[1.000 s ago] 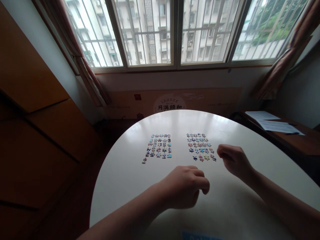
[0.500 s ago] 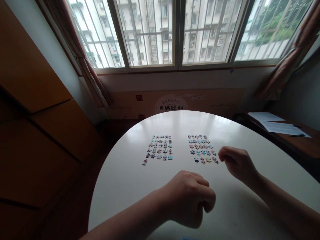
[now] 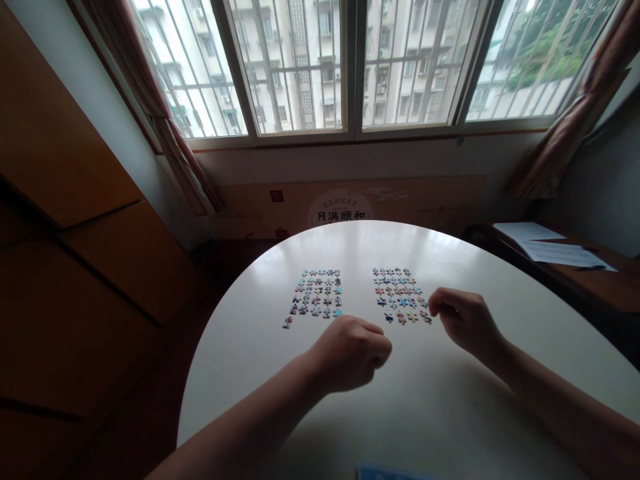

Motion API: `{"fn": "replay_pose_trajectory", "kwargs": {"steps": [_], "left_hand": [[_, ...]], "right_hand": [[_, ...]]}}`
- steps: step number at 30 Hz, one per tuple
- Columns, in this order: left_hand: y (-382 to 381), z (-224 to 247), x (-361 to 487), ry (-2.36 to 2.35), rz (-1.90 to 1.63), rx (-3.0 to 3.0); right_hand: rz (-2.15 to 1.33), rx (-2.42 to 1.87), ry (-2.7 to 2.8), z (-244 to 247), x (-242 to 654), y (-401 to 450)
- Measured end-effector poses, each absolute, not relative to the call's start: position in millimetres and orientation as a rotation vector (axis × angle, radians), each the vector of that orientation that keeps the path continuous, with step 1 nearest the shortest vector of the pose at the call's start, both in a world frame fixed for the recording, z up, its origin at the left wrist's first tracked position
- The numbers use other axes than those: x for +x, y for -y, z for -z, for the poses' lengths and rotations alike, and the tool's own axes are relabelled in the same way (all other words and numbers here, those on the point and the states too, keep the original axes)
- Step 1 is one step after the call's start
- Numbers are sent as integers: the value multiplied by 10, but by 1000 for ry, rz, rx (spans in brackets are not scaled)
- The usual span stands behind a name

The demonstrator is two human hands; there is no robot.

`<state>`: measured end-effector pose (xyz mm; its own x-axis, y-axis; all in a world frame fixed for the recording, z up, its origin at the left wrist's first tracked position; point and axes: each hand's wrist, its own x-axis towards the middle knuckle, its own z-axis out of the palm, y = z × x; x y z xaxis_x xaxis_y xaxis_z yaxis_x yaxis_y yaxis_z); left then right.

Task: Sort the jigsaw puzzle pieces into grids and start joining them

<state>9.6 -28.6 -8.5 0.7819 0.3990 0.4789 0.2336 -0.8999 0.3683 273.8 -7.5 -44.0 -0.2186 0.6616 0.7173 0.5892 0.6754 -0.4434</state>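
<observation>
Jigsaw puzzle pieces lie in two groups of rows on a white table. The left group of puzzle pieces (image 3: 316, 301) has one piece (image 3: 287, 323) sticking out at its lower left corner. Closed, with its fingers curled under, my left hand (image 3: 353, 353) hovers just in front of the gap between the groups. Whatever its fingers hold, if anything, is hidden. Beside the lower right edge of the right group of puzzle pieces (image 3: 395, 291) is my right hand (image 3: 465, 319), its thumb and fingers pinched together. I cannot make out anything between them.
The round white table (image 3: 240, 373) reaches toward a barred window (image 3: 295, 67). A blue flat object (image 3: 390, 474) shows at the bottom edge. On the right, a brown desk (image 3: 607, 283) carries papers (image 3: 565, 255) and dark pens. A wooden cabinet (image 3: 75, 300) stands left.
My left hand has moved left and away from me, nearer the puzzle pieces. My right hand stays by the right group with little movement. More of the blue object shows at the bottom.
</observation>
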Motion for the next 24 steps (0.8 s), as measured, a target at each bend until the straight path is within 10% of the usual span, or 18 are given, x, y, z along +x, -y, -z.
{"fn": "replay_pose_trajectory", "kwargs": {"steps": [24], "left_hand": [[-31, 35, -112, -895, -1425, 2631]], "right_hand": [[-160, -1070, 1681, 438, 2918, -24]]}}
